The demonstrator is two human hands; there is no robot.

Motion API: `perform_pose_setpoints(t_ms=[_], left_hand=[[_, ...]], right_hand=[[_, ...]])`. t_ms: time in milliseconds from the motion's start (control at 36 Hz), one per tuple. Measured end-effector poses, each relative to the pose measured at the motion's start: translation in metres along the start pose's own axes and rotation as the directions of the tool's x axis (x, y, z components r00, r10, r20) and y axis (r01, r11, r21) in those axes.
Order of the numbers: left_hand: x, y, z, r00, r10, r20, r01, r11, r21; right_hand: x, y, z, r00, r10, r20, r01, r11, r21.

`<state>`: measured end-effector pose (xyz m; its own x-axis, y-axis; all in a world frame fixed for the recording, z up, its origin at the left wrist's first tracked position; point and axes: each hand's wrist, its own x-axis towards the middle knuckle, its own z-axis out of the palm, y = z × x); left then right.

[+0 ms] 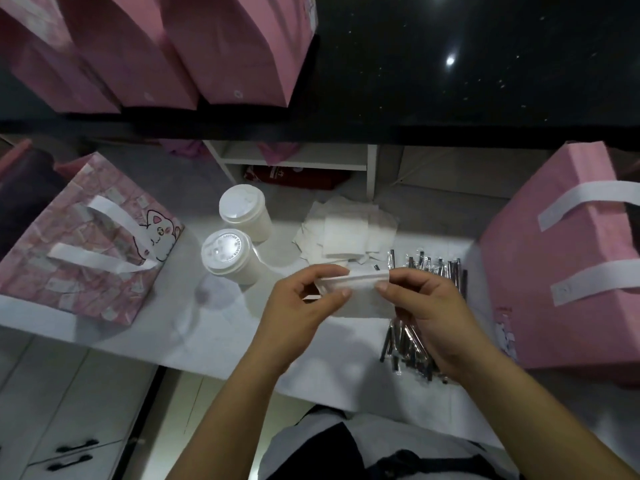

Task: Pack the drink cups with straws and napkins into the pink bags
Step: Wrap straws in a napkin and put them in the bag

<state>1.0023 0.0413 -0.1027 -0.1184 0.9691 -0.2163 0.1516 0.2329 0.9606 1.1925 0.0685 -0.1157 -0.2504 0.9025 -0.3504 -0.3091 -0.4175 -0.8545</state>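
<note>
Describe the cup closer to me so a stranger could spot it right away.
On the white counter, a pink bag with a cartoon cat sits at the left. Two white lidded cups stand right of it. The near cup has a ring of lettering on its lid; the far cup has a plain-looking lid.

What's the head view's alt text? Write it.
The left hand and right hand pinch a folded napkin over a white counter. Two lidded cups stand by a cat-print pink bag; loose napkins and wrapped straws lie by a plain pink bag.
</note>
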Motion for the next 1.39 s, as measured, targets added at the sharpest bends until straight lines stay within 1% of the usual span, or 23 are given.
perform_pose_setpoints(t_ms=[83,139,194,250,278,333,389,417,500,583,611,667,694,778,833,861,889,972,1028,1083,1167,1222,1389], left_hand=[[0.004,-0.001,0.005,0.995,0.062,-0.077,-0.056,0.995,0.081],[0.007,0.0,0.006,0.989,0.114,-0.097,-0.102,0.988,0.119],[0.01,0.002,0.004,0.984,0.155,-0.086,-0.13,0.962,0.24],[0.011,0.004,-0.001,0.985,0.167,-0.039,-0.142,0.923,0.358],[0.012,0.005,-0.004,0.986,0.169,0.004,-0.158,0.911,0.38],[0.013,0.008,-0.012,0.978,0.175,0.112,-0.205,0.904,0.375],[0.017,0.009,-0.017,0.967,0.162,0.197,-0.222,0.915,0.336],[0.019,0.009,-0.019,0.964,0.15,0.218,-0.215,0.924,0.316],[0.028,0.002,-0.021,0.956,0.111,0.271,-0.188,0.943,0.273],[0.037,-0.006,-0.021,0.944,0.085,0.319,-0.128,0.985,0.114],[0.04,-0.01,-0.02,0.95,0.075,0.303,-0.097,0.994,0.057],[0.052,-0.02,-0.016,0.976,0.029,0.214,-0.035,0.999,0.025],[0.06,-0.028,-0.015,0.988,0.005,0.157,-0.014,0.998,0.055],[0.088,-0.051,-0.01,0.999,-0.052,-0.005,0.052,0.966,0.255],[0.107,-0.062,-0.005,0.992,-0.1,-0.071,0.119,0.932,0.342],[0.116,-0.066,-0.002,0.986,-0.134,-0.097,0.16,0.915,0.37],[0.124,-0.068,0.001,0.979,-0.164,-0.119,0.198,0.897,0.396],[0.142,-0.074,0.011,0.964,-0.2,-0.178,0.26,0.861,0.437],[0.148,-0.074,0.016,0.954,-0.199,-0.224,0.278,0.868,0.411],[0.152,-0.073,0.019,0.942,-0.207,-0.263,0.297,0.879,0.374],[0.155,-0.072,0.02,0.93,-0.22,-0.295,0.317,0.887,0.335],[0.155,-0.072,0.019,0.927,-0.233,-0.294,0.313,0.912,0.265],[0.145,-0.064,0.011,0.953,-0.153,-0.261,0.196,0.969,0.15]], right_hand=[[0.002,0.001,-0.004,0.999,-0.019,-0.026,0.018,0.998,-0.057],[0.002,0.0,-0.004,1.0,-0.017,-0.025,0.015,0.997,-0.071],[0.001,-0.003,-0.003,0.997,-0.042,-0.058,0.035,0.991,-0.128],[0.0,-0.005,-0.006,0.993,-0.078,-0.092,0.052,0.964,-0.26],[-0.001,-0.007,-0.007,0.992,-0.095,-0.083,0.062,0.939,-0.338],[-0.003,-0.012,-0.01,0.99,-0.144,0.004,0.129,0.873,-0.47],[-0.004,-0.015,-0.012,0.968,-0.231,0.092,0.244,0.803,-0.543],[-0.005,-0.017,-0.011,0.955,-0.275,0.109,0.288,0.777,-0.56],[-0.007,-0.016,-0.009,0.935,-0.341,0.098,0.332,0.74,-0.585],[-0.009,-0.01,-0.01,0.945,-0.326,0.014,0.275,0.772,-0.574],[-0.01,-0.009,-0.012,0.945,-0.326,-0.022,0.257,0.783,-0.566],[-0.015,-0.007,-0.016,0.923,-0.373,-0.088,0.257,0.773,-0.579],[-0.017,-0.008,-0.019,0.901,-0.42,-0.111,0.274,0.748,-0.605],[-0.024,-0.011,-0.026,0.817,-0.567,-0.11,0.342,0.629,-0.698],[-0.027,-0.011,-0.03,0.793,-0.603,-0.087,0.346,0.564,-0.749],[-0.028,-0.01,-0.031,0.806,-0.587,-0.076,0.33,0.552,-0.766],[-0.029,-0.007,-0.032,0.835,-0.546,-0.069,0.302,0.56,-0.772],[-0.034,0.004,-0.034,0.915,-0.39,-0.099,0.192,0.639,-0.745],[-0.039,0.01,-0.036,0.936,-0.33,-0.125,0.146,0.684,-0.715],[-0.043,0.012,-0.038,0.946,-0.298,-0.129,0.125,0.7,-0.703],[-0.047,0.01,-0.04,0.944,-0.3,-0.136,0.125,0.708,-0.695],[-0.048,0.006,-0.04,0.939,-0.314,-0.139,0.133,0.706,-0.696],[-0.047,-0.002,-0.042,0.916,-0.382,-0.119,0.19,0.677,-0.711]])
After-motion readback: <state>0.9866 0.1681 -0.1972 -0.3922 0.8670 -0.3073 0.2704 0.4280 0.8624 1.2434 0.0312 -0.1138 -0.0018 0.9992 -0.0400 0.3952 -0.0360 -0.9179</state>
